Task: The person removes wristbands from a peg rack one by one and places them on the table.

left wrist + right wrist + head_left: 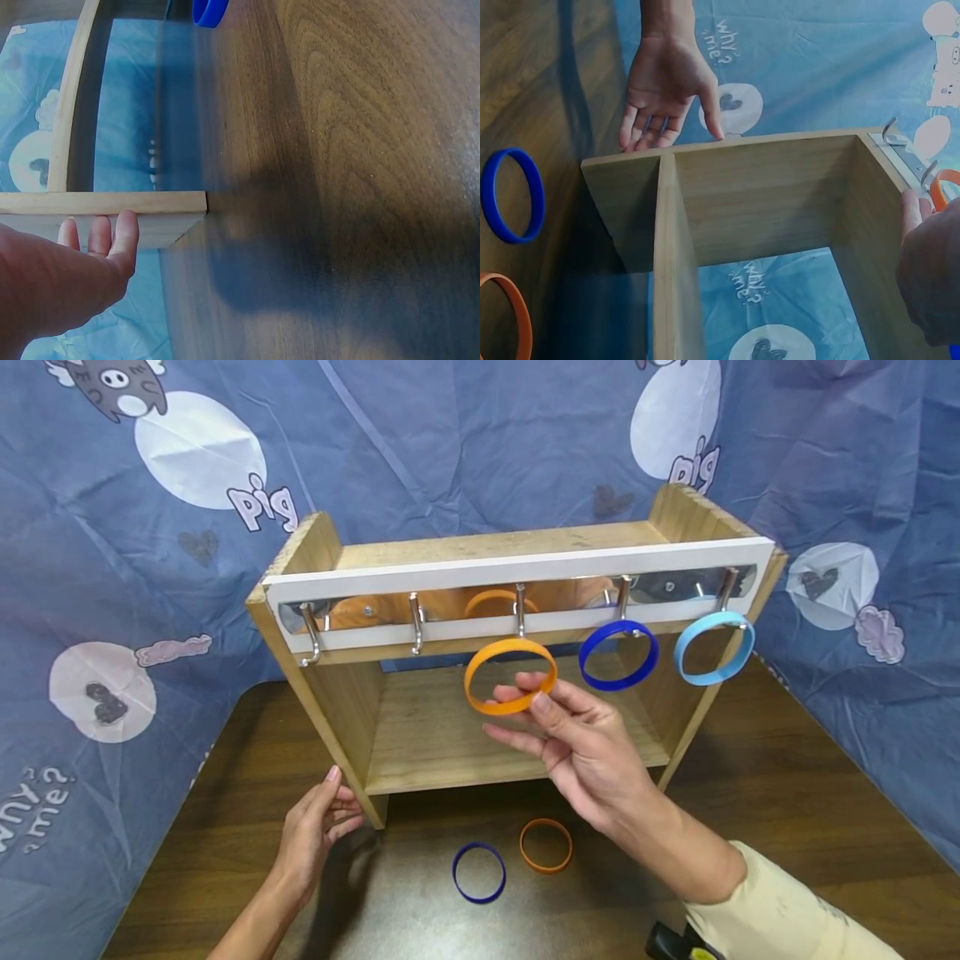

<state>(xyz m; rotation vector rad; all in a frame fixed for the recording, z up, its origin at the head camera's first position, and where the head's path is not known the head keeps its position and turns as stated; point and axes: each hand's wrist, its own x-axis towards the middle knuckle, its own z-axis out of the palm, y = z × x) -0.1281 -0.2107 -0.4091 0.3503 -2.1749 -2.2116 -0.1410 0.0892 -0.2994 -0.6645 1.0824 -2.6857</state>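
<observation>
A wooden shelf (465, 752) stands on the brown counter (217, 852), a patterned cloth (450, 460) hanging behind it. At the shelf's lower left side is the left hand (315, 822), its fingers loosely extended along the edge of the side panel and holding nothing; whether they press on the wood I cannot tell.

Across the shelf's upper front runs a white-edged rail (465, 575) with a mirror-like strip and five metal hooks. The leftmost hook (310, 635) and the second hook (416, 622) are bare. In front of the shelf, a dark blue band (480, 900) lies on the counter.

Before the middle of the shelf, an orange band (495, 708) is held up just by the lower end of the third hook (521, 610); whether the two touch I cannot tell. A second orange band (546, 869) lies on the counter in front of the shelf.

The right hand (588, 735) reaches in before the shelf's right half, thumb and fingers pinching the raised orange band at its lower right. Towards the shelf's right end, another dark blue band (618, 683) hangs from the fourth hook and a light blue band (705, 679) from the fifth.
</observation>
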